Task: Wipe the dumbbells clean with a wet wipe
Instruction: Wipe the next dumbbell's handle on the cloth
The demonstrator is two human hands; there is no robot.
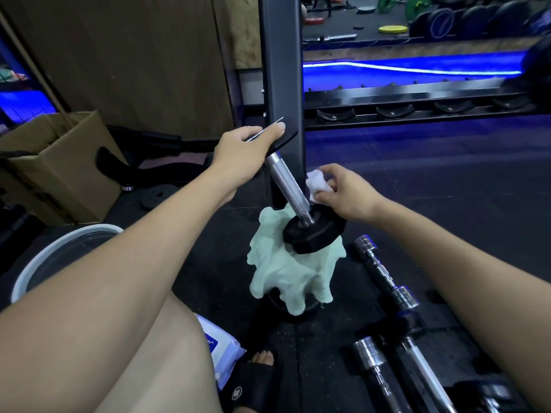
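Observation:
A black dumbbell with a knurled steel handle (286, 182) stands tilted, its lower weight plate (313, 234) resting on a pale green cloth (286, 275). My left hand (243, 150) grips the upper black plate and holds the dumbbell at a slant. My right hand (343, 190) pinches a crumpled white wet wipe (317, 183) just right of the handle, close to it near its lower end. I cannot tell if the wipe touches the steel.
A blue-and-white pack of wipes (220, 350) lies by my leg. Chrome bars and dumbbell handles (384, 275) lie on the black floor at right. A white-rimmed bucket (59, 248) and a cardboard box (56, 165) stand left. A dark rack post (281, 84) rises behind.

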